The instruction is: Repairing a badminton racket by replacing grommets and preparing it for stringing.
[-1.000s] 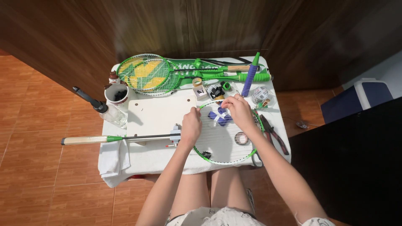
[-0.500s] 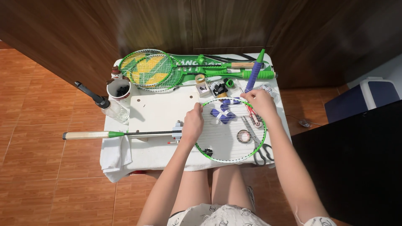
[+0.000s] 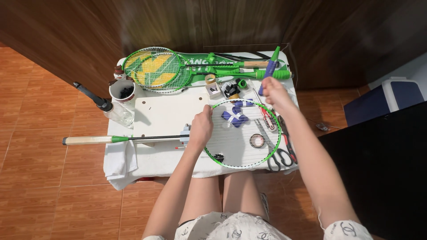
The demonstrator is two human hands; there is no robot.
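Badminton racket (image 3: 209, 141), green-framed, lies across the front of the small white-covered table (image 3: 155, 158), its head over the right half and its pale handle sticking out past the left edge above the tiled floor. My left hand (image 3: 201, 129) rests on the left rim of the racket head where the shaft meets it, fingers curled together around the frame. My right hand (image 3: 273, 94) is raised at the head's upper right rim, fingers closed around a purple-handled tool (image 3: 268, 73) that points up and away from me. Inside the hoop I see 1 roll of tape (image 3: 257, 141) and several blue grip rolls (image 3: 235, 116) under the strings. Scissors (image 3: 280, 158) lie just beside the hoop at the table's right front corner. 2 more green rackets (image 3: 178, 69) fill the back edge against the dark wood wall. A white cup (image 3: 122, 92) and a clear bottle (image 3: 116, 113) crowd the left rear corner. A white board (image 3: 167, 115) is the barest patch, left of my left hand.
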